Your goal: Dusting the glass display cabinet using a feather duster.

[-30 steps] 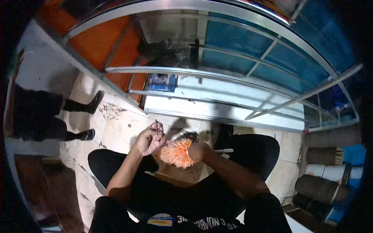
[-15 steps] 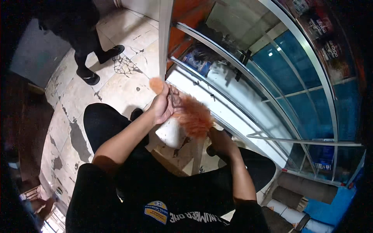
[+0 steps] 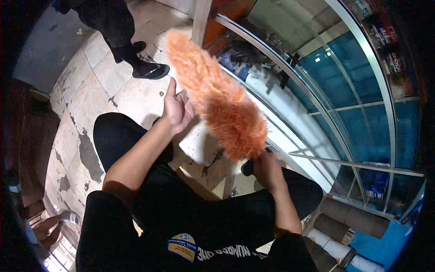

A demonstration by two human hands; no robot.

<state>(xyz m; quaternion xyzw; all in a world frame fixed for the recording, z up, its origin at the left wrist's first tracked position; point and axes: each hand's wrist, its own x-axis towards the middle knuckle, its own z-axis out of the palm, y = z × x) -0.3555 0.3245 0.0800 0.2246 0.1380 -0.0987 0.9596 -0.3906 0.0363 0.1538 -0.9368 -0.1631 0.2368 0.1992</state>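
Observation:
A long, fluffy orange duster [image 3: 213, 97] slants across the middle of the view, slightly blurred, from beside the display case down toward my right hand. My right hand [image 3: 268, 168] is closed around its near end; the fingers and any handle are mostly in shadow. On the left, my left hand [image 3: 178, 109] lies palm up with the thumb stretched out, alongside the fluff. Its fingertips are partly covered by the duster, and I cannot tell if they touch it. Below, between my legs, is a white shape [image 3: 195, 146] whose kind I cannot make out.
A glass display case [image 3: 299, 131] with a metal frame and white lower shelf stands close on the right. Rolled material [image 3: 358, 220] lies at lower right. A person in dark clothes and sandals [image 3: 152, 71] stands ahead on the cracked tile floor [image 3: 97, 68].
The duster has swung up and now stretches out long past my left hand. My left hand has gone from gripping its far part to lying open. The person's feet have shifted right.

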